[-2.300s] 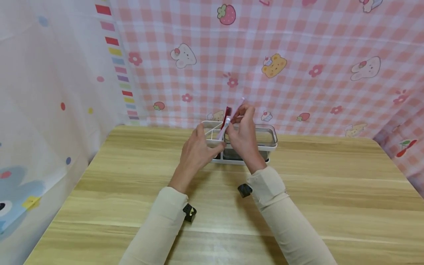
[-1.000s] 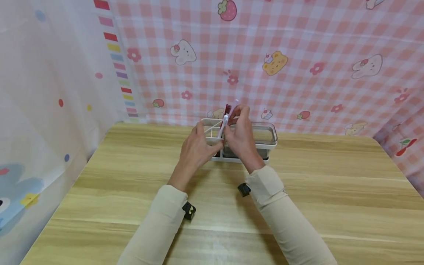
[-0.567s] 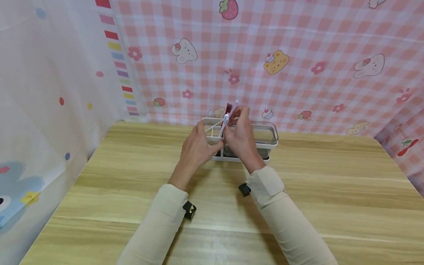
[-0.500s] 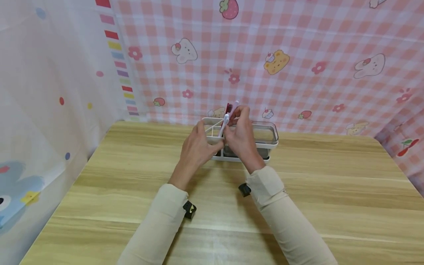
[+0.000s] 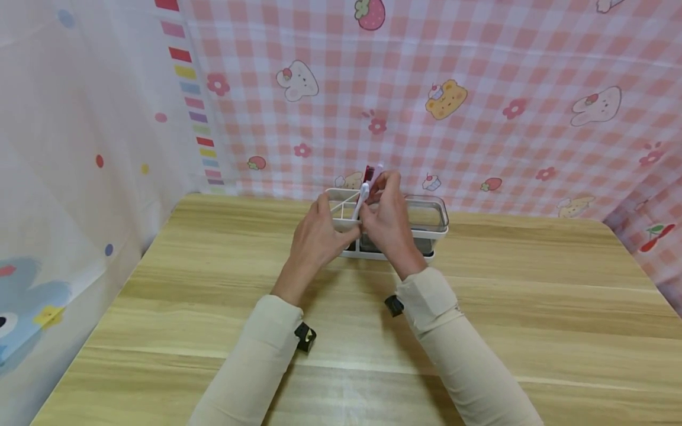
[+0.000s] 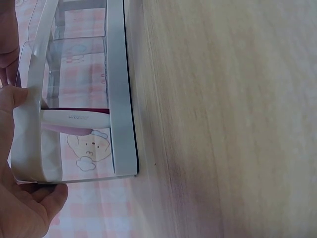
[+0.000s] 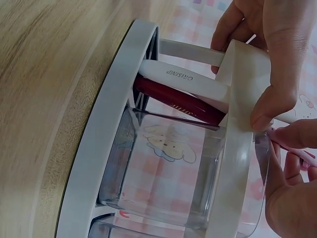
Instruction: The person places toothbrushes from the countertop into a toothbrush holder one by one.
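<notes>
My left hand [image 5: 315,239] grips the left end of a white toothbrush holder [image 7: 242,99], thumb on the front of its upper frame and fingers around the far side. A white toothbrush [image 7: 188,82] and a dark red toothbrush [image 7: 173,101] stand tilted in its divided left section, handle ends down at the base frame. Between the thumb and fingers of my right hand [image 5: 391,228] is a pink toothbrush [image 5: 377,171], head up. Its handle end shows in the left wrist view behind the white toothbrush, above the base.
Clear cups [image 7: 163,173] sit in the holder's right part. The holder stands near the back edge of a wooden table [image 5: 341,373]. A pink checked cloth [image 5: 479,148] hangs behind, and a white printed cloth [image 5: 64,177] hangs at the left.
My right hand has moved slightly left, and the pink toothbrush has gone down and left, closer to the dark red one. My left hand has stayed on the holder.
</notes>
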### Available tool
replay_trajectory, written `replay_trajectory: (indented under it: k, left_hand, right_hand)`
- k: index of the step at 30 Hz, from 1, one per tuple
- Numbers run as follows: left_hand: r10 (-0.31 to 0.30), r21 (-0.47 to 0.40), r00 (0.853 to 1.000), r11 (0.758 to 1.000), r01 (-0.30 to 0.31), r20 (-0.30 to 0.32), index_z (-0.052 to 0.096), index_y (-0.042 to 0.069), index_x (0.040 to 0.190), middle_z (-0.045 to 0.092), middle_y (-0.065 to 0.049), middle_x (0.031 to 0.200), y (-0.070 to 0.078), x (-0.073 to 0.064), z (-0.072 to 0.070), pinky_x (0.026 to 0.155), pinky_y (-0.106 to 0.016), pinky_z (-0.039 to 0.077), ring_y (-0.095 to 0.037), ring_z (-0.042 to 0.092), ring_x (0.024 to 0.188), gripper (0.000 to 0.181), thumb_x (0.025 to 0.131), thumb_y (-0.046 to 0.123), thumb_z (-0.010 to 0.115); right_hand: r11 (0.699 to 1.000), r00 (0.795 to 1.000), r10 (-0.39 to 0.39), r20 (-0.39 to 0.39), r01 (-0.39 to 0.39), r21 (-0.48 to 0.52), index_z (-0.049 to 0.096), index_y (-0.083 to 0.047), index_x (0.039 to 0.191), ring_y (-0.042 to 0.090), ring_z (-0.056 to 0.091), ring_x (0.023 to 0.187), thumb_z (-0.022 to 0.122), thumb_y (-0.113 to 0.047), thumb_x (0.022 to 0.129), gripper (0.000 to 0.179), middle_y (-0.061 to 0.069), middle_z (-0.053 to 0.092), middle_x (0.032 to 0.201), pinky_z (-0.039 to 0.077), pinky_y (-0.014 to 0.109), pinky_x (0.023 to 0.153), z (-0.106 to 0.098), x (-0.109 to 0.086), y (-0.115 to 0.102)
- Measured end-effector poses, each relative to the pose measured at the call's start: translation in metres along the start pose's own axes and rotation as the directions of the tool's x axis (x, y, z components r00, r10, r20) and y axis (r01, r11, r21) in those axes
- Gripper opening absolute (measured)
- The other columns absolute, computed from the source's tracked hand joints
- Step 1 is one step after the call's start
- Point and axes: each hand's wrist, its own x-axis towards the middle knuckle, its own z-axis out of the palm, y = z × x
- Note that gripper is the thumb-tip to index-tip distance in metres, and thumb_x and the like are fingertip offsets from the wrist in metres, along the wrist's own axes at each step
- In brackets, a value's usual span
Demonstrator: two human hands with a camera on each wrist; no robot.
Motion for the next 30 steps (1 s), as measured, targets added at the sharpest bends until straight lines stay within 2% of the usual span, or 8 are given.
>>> replay_trajectory:
  k: [15, 30]
  left_hand:
    - [0.014, 0.01, 1.0, 1.0, -0.014, -0.009, 0.03, 0.002, 0.151, 0.056, -0.021, 0.129, -0.0008, 0.0002, 0.0007, 0.086, -0.047, 0.052, -0.033, 0.06, 0.102, 0.09, 0.087, 0.05, 0.071]
    - [0.023, 0.019, 1.0, 1.0, -0.023, -0.021, 0.032, 0.001, 0.149, 0.056, -0.019, 0.125, -0.0013, 0.0007, 0.0018, 0.083, -0.047, 0.052, -0.033, 0.06, 0.098, 0.087, 0.087, 0.048, 0.071]
  right_hand:
    - [0.997, 0.999, -0.04, -0.016, 0.039, -0.067, 0.041, 0.003, 0.116, 0.029, 0.065, 0.093, 0.067, 0.01, 0.088, 0.039, 0.019, 0.06, 0.102, 0.056, 0.036, 0.074, 0.0038, -0.0004, 0.0017]
    - [0.994, 0.999, -0.041, -0.022, 0.038, -0.1, 0.042, 0.002, 0.115, 0.027, 0.063, 0.093, 0.068, 0.009, 0.086, 0.04, 0.018, 0.061, 0.101, 0.056, 0.036, 0.075, 0.0049, -0.0009, 0.0033]
